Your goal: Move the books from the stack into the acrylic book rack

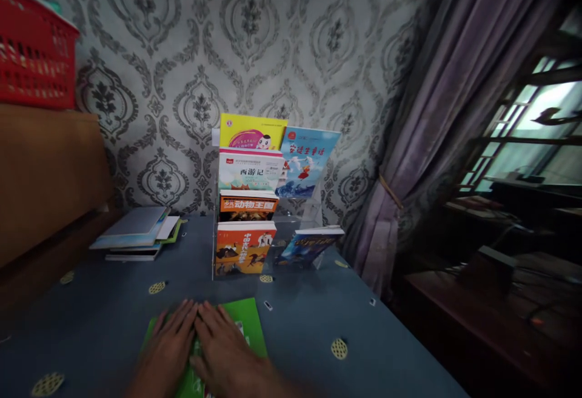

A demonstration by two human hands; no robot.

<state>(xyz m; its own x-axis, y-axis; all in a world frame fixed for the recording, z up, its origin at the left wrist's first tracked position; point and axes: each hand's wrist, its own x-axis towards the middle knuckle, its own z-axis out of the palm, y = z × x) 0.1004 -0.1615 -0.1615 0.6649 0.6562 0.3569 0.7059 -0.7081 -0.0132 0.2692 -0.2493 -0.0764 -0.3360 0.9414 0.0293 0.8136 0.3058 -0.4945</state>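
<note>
A green book [248, 313] lies on the blue table cover near the front, much of its face hidden beneath my hands. My left hand [170, 340] rests flat on its left half, fingers stretched forward. Beside it, fingertips nearly touching the left ones, my right hand [222, 340] lies flat on the same book. Beyond them stands a clear tiered rack [213, 252] with an orange book [245, 251] lowest on the left, then an animal book [248, 206], a white book [250, 171] and a yellow book [252, 131] above. On its right side are a light blue book [307, 162] and a dark blue book [309, 246].
At the back left lies a stack of books [131, 228]. A brown box [50, 180] with a red basket [36, 46] on top stands at the left edge. Purple curtains [409, 131] hang to the right, past the table's right edge.
</note>
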